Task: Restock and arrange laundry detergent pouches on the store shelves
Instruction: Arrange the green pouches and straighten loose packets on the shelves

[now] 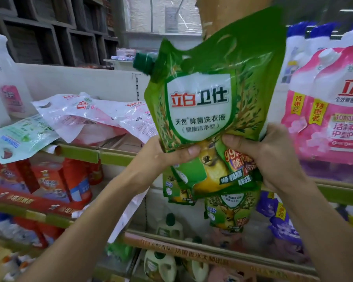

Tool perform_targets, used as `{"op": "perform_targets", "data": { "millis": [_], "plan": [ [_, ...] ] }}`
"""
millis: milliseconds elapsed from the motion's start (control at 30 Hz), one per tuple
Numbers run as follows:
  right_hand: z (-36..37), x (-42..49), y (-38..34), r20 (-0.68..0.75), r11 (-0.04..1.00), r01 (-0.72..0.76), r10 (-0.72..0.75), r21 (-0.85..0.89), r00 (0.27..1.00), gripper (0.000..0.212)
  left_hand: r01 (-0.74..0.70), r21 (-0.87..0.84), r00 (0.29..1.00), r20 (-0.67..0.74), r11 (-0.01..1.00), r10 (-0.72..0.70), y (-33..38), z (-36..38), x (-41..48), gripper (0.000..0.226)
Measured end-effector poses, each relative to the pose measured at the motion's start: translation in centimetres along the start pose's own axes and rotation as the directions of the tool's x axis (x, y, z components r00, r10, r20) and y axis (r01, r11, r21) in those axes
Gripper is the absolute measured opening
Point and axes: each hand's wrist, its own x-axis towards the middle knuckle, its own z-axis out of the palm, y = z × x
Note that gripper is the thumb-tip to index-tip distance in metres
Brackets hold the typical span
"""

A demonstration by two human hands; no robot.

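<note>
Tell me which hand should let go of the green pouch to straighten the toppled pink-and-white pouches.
Left, probably. The left hand grips the green pouch on the side nearest the toppled pouches; the right hand would have to cross over it.

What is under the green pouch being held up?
More green deer-print pouches show below the held pouch, gripped by the left hand and right hand. Their tops are covered, so what supports them cannot be seen.

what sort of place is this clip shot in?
Most likely a shop's laundry aisle: green-edged tiered shelves, pink detergent pouches standing at right, red boxes lower left. The left hand and right hand hold a green spouted pouch.
</note>
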Motion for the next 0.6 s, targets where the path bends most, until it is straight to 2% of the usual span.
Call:
{"op": "perform_targets", "data": {
  "millis": [100, 267, 433, 600],
  "plan": [
    [1.2, -1.4, 1.7, 0.055, 0.997, -0.055, 0.058, -0.062, 0.997, 0.019, 0.059, 0.016, 0.998, 0.036, 0.998, -0.060, -1.4, -0.7, -1.8, 0.044],
    [2.6, -3.1, 4.5, 0.117, 0.985, -0.163, 0.168, -0.051, 0.979, 0.016, 0.146, -0.033, 0.989, 0.001, 0.989, -0.146, -3.8, -1.3, -4.2, 0.044],
    [3.5, -4.7, 6.7, 0.175, 0.970, -0.233, 0.240, -0.065, 0.955, 0.026, 0.220, -0.058, 0.975, -0.019, 0.974, -0.221, -5.7, -1.4, -6.0, 0.045],
    [4.1, -6.4, 8.9, 0.210, 0.941, -0.321, 0.337, -0.106, 0.918, 0.023, 0.294, -0.052, 0.954, -0.038, 0.954, -0.296, -8.5, -1.6, -7.7, 0.045]
  ]
}}
